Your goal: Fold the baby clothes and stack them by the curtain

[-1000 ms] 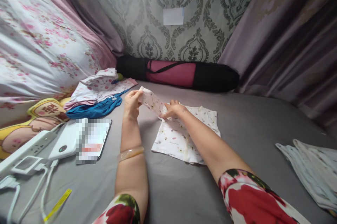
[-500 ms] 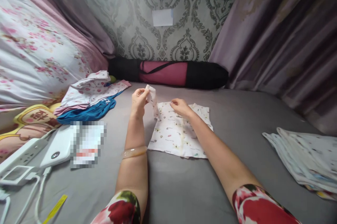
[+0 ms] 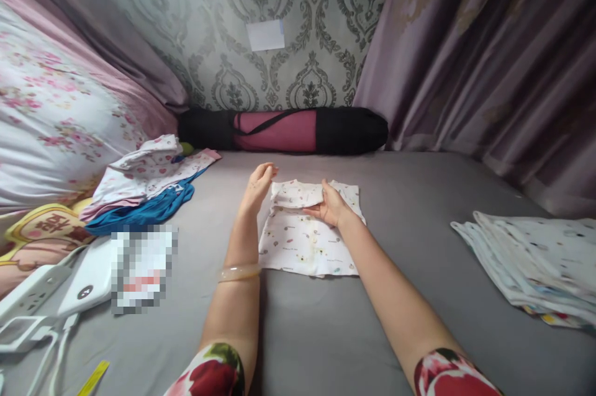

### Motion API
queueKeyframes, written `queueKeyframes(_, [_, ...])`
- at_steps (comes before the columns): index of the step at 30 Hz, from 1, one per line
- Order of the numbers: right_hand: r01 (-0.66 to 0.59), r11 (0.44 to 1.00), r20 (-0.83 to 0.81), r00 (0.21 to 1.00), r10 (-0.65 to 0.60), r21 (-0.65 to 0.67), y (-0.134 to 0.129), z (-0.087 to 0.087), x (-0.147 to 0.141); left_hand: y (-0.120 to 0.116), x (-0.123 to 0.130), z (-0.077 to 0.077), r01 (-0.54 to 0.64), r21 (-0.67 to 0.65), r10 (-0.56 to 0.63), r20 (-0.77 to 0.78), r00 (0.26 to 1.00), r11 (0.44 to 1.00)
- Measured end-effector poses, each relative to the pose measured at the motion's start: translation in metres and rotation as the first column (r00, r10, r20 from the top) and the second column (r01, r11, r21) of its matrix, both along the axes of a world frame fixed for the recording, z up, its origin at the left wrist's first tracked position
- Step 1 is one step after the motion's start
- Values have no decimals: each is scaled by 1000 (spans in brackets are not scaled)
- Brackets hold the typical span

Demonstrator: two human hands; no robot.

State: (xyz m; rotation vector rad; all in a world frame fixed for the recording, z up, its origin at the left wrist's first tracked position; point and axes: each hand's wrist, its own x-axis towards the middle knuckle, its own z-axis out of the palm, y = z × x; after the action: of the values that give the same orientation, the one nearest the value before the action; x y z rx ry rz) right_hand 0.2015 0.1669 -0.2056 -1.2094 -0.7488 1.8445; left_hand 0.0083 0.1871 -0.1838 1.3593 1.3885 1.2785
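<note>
A white garment (image 3: 307, 241) with small printed figures lies flat on the grey sheet, with a sleeve (image 3: 297, 194) folded across its upper part. My right hand (image 3: 331, 205) has the end of that sleeve between thumb and fingers, near the garment's middle. At the garment's upper left corner is my left hand (image 3: 262, 184), its fingers together and pointing right. Whether cloth is between those fingers cannot be made out.
A folded stack of cloths (image 3: 535, 265) lies at the right. On the left are rumpled clothes (image 3: 144, 197), a white power bank (image 3: 93, 275), a power strip (image 3: 35, 290) and cables. A black and pink bag (image 3: 279, 130) lies along the wall.
The sleeve that my left hand held up at the left now lies folded across the garment. My right hand has taken hold of its end. The view has shifted slightly right.
</note>
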Motion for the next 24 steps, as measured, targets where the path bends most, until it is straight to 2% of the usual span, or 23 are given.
queueKeyframes(2, [57, 998, 1, 998, -57, -7, 0, -2, -3, 1, -11, -7, -52, -82, 43, -107, 993, 995])
queueKeyframes(4, [103, 995, 28, 994, -103, 12, -1, -3, -5, 0, -16, -12, -52, -172, 13, -218, 976, 984])
queueKeyframes(7, [140, 983, 130, 979, -155, 120, 0, -1, -5, -4, -15, -15, 47, -280, -144, -337, 931, 959])
queueKeyframes(11, [62, 947, 373, 910, -184, 316, 3, 0, 5, -6, -9, -15, 211, -383, -384, -459, 801, 899])
queueKeyframes(14, [5, 945, 594, 776, -209, 326, 5, -6, 12, -5, -6, -16, 224, -392, -430, -589, 684, 892])
queueKeyframes(18, [-59, 946, 800, 553, -235, 319, 3, -10, 18, -6, -5, -17, 126, -372, -371, -717, 591, 920])
queueKeyframes(21, [-190, 932, 901, 372, -223, 309, -1, -5, 21, -8, -8, -16, 71, -383, -350, -736, 580, 921])
queueKeyframes(24, [-299, 926, 955, 253, -158, 232, -5, 1, 23, -8, -12, -16, 47, -421, -357, -699, 619, 906])
